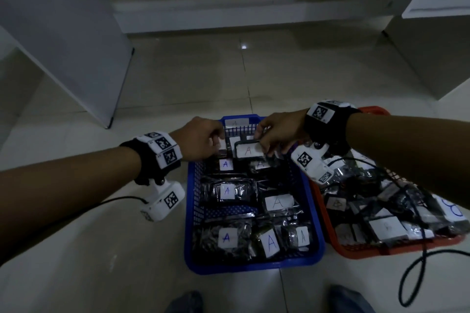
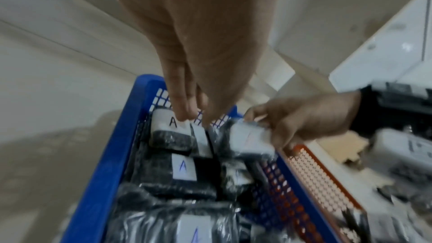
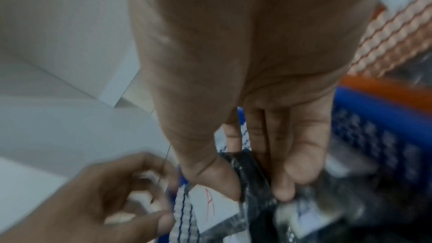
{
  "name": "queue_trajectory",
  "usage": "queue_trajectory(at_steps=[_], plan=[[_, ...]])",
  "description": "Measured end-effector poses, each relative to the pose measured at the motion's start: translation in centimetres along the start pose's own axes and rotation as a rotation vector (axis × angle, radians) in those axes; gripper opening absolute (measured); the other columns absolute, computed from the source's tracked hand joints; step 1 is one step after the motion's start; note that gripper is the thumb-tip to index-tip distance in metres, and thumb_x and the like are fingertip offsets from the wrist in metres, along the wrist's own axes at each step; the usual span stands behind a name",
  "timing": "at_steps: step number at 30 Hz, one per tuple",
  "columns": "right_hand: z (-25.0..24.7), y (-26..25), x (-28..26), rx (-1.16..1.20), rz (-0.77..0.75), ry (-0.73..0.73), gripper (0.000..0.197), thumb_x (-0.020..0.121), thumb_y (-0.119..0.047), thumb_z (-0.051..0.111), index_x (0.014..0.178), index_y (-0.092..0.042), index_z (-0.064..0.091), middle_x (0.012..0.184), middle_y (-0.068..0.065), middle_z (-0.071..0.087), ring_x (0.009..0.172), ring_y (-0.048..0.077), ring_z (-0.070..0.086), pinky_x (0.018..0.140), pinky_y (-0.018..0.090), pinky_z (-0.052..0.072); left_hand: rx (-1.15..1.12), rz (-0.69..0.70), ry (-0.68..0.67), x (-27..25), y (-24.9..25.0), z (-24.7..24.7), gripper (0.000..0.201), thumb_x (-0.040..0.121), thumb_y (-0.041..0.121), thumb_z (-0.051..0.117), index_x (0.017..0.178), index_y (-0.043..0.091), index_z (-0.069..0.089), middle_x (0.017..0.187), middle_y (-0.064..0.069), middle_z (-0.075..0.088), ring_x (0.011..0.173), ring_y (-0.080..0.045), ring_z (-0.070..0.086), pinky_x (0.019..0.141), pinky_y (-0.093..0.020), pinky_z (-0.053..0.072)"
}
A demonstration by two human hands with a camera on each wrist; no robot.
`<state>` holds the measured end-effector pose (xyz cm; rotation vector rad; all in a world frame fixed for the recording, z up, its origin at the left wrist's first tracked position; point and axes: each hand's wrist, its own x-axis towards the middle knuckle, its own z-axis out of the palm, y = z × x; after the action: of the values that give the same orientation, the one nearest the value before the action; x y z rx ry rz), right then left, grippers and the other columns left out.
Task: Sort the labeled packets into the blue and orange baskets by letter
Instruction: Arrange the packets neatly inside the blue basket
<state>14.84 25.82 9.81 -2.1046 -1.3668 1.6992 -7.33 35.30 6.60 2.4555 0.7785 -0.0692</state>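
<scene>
The blue basket [image 1: 189, 211] on the floor holds several dark plastic packets with white "A" labels. To its right, the orange basket [image 1: 328, 234] is full of packets, one marked "B" [image 1: 455, 207]. My right hand [image 1: 262, 142] pinches a packet with a red "A" label [image 1: 248, 151] between thumb and fingers, over the far end of the blue basket. My left hand [image 1: 216, 138] is at the far left corner. In the left wrist view its fingertips [image 2: 187, 115] pinch the top edge of an upright "A" packet [image 2: 163, 123].
A white cabinet panel [image 1: 76, 46] stands at the left and another cabinet [image 1: 437, 33] at the right. A low step [image 1: 241, 15] runs across the back. A black cable [image 1: 412, 284] loops on the tile floor by the orange basket. My feet [image 1: 185, 302] are at the near edge.
</scene>
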Motion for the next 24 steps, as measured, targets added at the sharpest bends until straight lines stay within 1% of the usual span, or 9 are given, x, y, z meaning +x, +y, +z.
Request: queue_trajectory(at_steps=[3, 5, 8, 10, 12, 14, 17, 21, 24], plan=[[2.1, -1.0, 1.6, 0.031, 0.007, -0.088, 0.035, 0.091, -0.003, 0.064, 0.125, 0.003, 0.056, 0.087, 0.015, 0.071, 0.073, 0.020, 0.066, 0.051, 0.023, 0.052, -0.051, 0.024, -0.111, -0.1, -0.1, -0.3, 0.055, 0.071, 0.031, 0.087, 0.118, 0.022, 0.059, 0.110, 0.009, 0.059, 0.082, -0.008, 0.063, 0.074, -0.027, 0.055], [3.2, -1.3, 2.5, 0.080, 0.019, -0.129, 0.034, 0.091, -0.005, 0.064, 0.124, 0.003, 0.058, 0.094, 0.016, 0.071, 0.080, 0.021, 0.067, 0.056, 0.022, 0.053, 0.001, 0.055, -0.180, -0.1, -0.3, 0.6, 0.059, 0.070, 0.041, 0.087, 0.119, 0.025, 0.058, 0.112, 0.010, 0.057, 0.087, -0.009, 0.061, 0.076, -0.029, 0.055], [4.2, -1.1, 3.4, 0.136, 0.037, -0.120, 0.022, 0.093, -0.006, 0.062, 0.115, -0.002, 0.061, 0.094, 0.013, 0.072, 0.077, 0.016, 0.070, 0.051, 0.020, 0.052, 0.080, 0.099, -0.209, -0.3, -0.8, 1.5, 0.047, 0.075, 0.043, 0.082, 0.113, 0.022, 0.063, 0.102, 0.007, 0.064, 0.087, -0.011, 0.062, 0.075, -0.031, 0.055], [4.0, -0.6, 3.8, 0.161, 0.045, -0.097, 0.021, 0.092, -0.007, 0.065, 0.113, -0.003, 0.063, 0.090, 0.013, 0.075, 0.071, 0.014, 0.071, 0.048, 0.019, 0.051, 0.139, 0.101, -0.213, -0.4, -1.1, 1.6, 0.031, 0.075, 0.041, 0.078, 0.097, 0.023, 0.065, 0.086, 0.009, 0.065, 0.075, -0.011, 0.063, 0.065, -0.031, 0.054], [3.3, -0.2, 4.1, 0.160, 0.020, -0.062, 0.024, 0.090, -0.010, 0.070, 0.113, -0.003, 0.068, 0.093, 0.014, 0.076, 0.082, 0.020, 0.072, 0.056, 0.022, 0.055, 0.243, 0.101, -0.228, -0.6, -1.4, 1.6, 0.023, 0.074, 0.041, 0.075, 0.085, 0.027, 0.060, 0.074, 0.011, 0.061, 0.065, -0.011, 0.060, 0.054, -0.026, 0.047], [2.3, -0.1, 4.0, 0.147, -0.036, -0.005, 0.018, 0.090, -0.013, 0.069, 0.106, -0.004, 0.071, 0.095, 0.014, 0.077, 0.087, 0.022, 0.070, 0.061, 0.026, 0.052, 0.326, 0.105, -0.211, -0.7, -2.0, 1.8, 0.024, 0.076, 0.045, 0.072, 0.088, 0.026, 0.064, 0.072, 0.009, 0.064, 0.062, -0.010, 0.059, 0.051, -0.023, 0.043], [0.8, 0.0, 3.8, 0.117, -0.090, 0.092, 0.015, 0.093, -0.015, 0.064, 0.098, -0.004, 0.073, 0.091, 0.013, 0.077, 0.075, 0.018, 0.068, 0.056, 0.026, 0.047, 0.263, 0.108, -0.187, -0.7, -2.7, 2.3, 0.029, 0.079, 0.044, 0.070, 0.094, 0.019, 0.068, 0.076, 0.005, 0.067, 0.063, -0.009, 0.060, 0.056, -0.027, 0.050], [-0.5, 0.6, 3.7, 0.048, -0.090, 0.166, 0.014, 0.092, -0.018, 0.065, 0.097, -0.007, 0.071, 0.078, 0.005, 0.076, 0.067, 0.014, 0.066, 0.052, 0.022, 0.045, 0.231, 0.128, -0.184, -0.5, -2.6, 2.5, 0.037, 0.081, 0.038, 0.074, 0.110, 0.015, 0.067, 0.100, -0.001, 0.061, 0.086, -0.013, 0.056, 0.072, -0.029, 0.050], [-1.0, 1.5, 3.6, 0.033, -0.088, 0.190, 0.014, 0.091, -0.019, 0.066, 0.096, -0.007, 0.072, 0.084, 0.008, 0.077, 0.071, 0.014, 0.069, 0.053, 0.022, 0.046, 0.304, 0.105, -0.203, -0.5, -2.2, 2.5, 0.044, 0.081, 0.041, 0.075, 0.115, 0.014, 0.066, 0.104, -0.002, 0.064, 0.090, -0.015, 0.059, 0.075, -0.034, 0.053]])
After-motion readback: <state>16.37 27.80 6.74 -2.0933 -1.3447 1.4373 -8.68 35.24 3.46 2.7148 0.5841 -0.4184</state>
